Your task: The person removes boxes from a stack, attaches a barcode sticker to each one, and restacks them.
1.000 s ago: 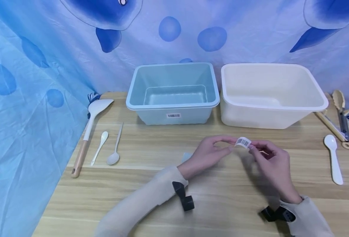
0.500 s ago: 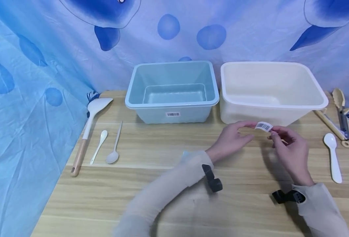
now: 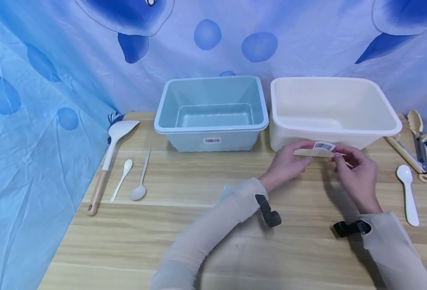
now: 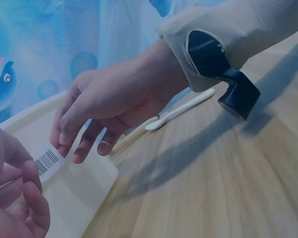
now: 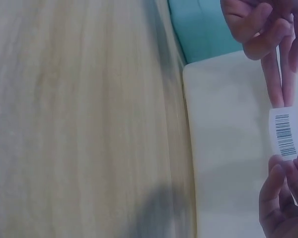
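A white barcode sticker (image 3: 323, 146) is stretched between my two hands, against or just in front of the front wall of the white bin (image 3: 372, 139). Whether it touches the wall I cannot tell. My right hand (image 3: 358, 175) pinches the sticker's right end between thumb and fingertips. At the left end, straight fingertips of my left hand (image 3: 283, 165) touch it, the thumb apart below. In the right wrist view the sticker (image 5: 283, 133) faces the camera with its bars showing. To the left, a light-blue bin (image 3: 177, 141) bears a similar barcode sticker (image 3: 212, 140).
On the left lie a white-headed turner (image 3: 108, 157) and two small spoons, one white (image 3: 122, 179) and one grey (image 3: 139, 192). A white spoon (image 3: 409, 195) and tongs (image 3: 417, 133) lie at the right. A pale-blue scrap (image 3: 225, 191) is partly covered by my left sleeve.
Both hands have carried the sticker forward and to the right, from above the table to the white bin's front wall. The bins and utensils have stayed in place.
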The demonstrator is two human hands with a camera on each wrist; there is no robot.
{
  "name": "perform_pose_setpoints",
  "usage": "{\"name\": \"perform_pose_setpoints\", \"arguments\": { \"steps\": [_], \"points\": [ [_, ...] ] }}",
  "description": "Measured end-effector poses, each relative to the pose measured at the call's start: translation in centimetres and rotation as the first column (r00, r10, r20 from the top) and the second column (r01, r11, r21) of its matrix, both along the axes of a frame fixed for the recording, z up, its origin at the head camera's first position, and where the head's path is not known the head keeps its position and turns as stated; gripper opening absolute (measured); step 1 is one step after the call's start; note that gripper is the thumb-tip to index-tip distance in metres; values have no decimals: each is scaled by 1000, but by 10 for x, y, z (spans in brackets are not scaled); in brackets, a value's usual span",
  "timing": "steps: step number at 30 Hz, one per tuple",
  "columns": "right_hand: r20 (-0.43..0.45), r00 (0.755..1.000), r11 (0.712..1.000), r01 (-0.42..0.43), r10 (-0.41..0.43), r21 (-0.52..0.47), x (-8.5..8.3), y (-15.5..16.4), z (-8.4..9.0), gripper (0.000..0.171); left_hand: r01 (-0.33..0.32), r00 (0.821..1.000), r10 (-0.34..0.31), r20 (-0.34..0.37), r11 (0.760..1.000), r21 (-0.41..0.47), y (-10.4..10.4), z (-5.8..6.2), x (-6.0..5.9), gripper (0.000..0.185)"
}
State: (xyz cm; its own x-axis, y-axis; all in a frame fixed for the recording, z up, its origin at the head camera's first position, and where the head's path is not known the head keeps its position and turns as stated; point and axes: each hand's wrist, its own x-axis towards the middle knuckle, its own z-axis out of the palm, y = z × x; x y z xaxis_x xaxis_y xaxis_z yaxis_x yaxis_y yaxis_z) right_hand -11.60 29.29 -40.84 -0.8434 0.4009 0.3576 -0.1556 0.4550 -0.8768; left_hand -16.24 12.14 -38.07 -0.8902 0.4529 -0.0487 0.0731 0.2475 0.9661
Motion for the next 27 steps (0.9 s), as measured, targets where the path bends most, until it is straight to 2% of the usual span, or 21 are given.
{"name": "perform_pose_setpoints", "arguments": {
  "steps": [9, 17, 27],
  "points": [
    [27, 1000, 1000, -3, 3, -10, -3, 0, 1, 20, 10, 1000, -10, -25, 1000, 7, 2, -5, -2, 43],
    [6, 1000, 1000, -3, 3, 15, -4, 0, -1, 21, 10, 999, -11, -40, 999, -44, 1, -4, 2, 47],
    [-11, 1000, 1000, 22, -22, 0, -4, -2, 0, 23, 10, 995, -12, -99, 1000, -22, -3, -10, 1, 46]
  ]
}}
